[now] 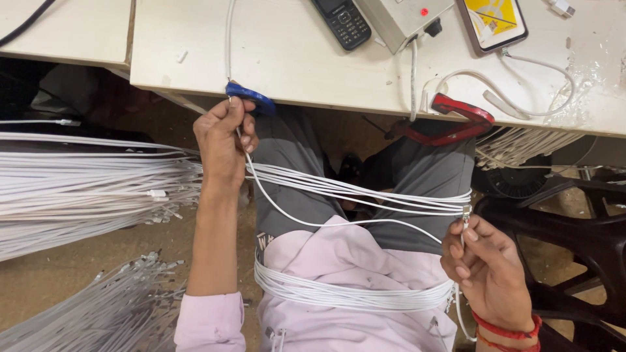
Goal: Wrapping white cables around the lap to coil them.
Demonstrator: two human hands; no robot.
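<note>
My left hand [223,138] is raised to the table's front edge and pinches one end of a thin white cable [306,223] just below a blue clamp [251,96]. My right hand [486,270] is low at the right and grips the same cable's other end, with its small metal plug sticking up between thumb and finger. The cable sags in a loop across my lap. A bundle of white cables [365,193] lies over my thighs, and another bundle [352,294] lies across my pink shirt.
A pale table [287,55] carries a black keypad phone [343,23], a grey box with a red light [401,19] and a smartphone [490,23]. A red clamp [456,120] grips its edge. Thick cable bundles [85,189] hang at left. A black chair [574,228] is at right.
</note>
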